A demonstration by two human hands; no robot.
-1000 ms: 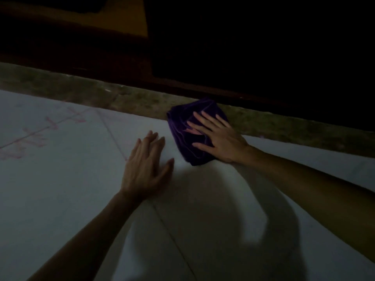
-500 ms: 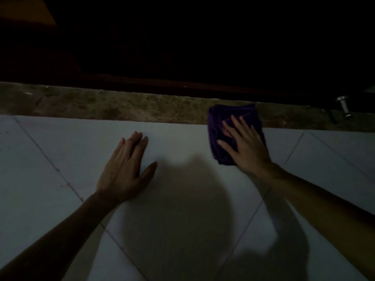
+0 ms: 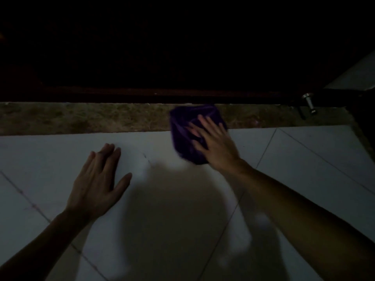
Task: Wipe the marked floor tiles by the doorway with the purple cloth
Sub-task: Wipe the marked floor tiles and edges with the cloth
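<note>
The room was dim, and the person knelt low over the pale, glossy floor tiles (image 3: 182, 209) by the doorway. Their right hand (image 3: 215, 142) lay flat on a folded, dark purple cloth (image 3: 182, 134), fingers straight and spread, pressing it down rather than gripping it. The cloth sat at the far edge of the tiles, its upper part lying over the speckled brown stone threshold strip (image 3: 81, 118) and its lower part on the white tile. Hand and cloth were both blurred, so I could not tell how the cloth was folded.

The left hand (image 3: 97, 183) rested palm down on the bare tile, well apart from the cloth and nearer to the person, fingers together and straight, thumb out to the side, holding nothing.

Thin grout lines crossed the tiles at a slant, and a faint reddish mark (image 3: 30, 207) showed along one of them near the left wrist. A broad shadow lay on the floor between the two forearms. Beyond the threshold stood a dark wooden door (image 3: 182, 57), almost black, and a small silver metal door stopper (image 3: 309, 103) stood at the far right.
</note>
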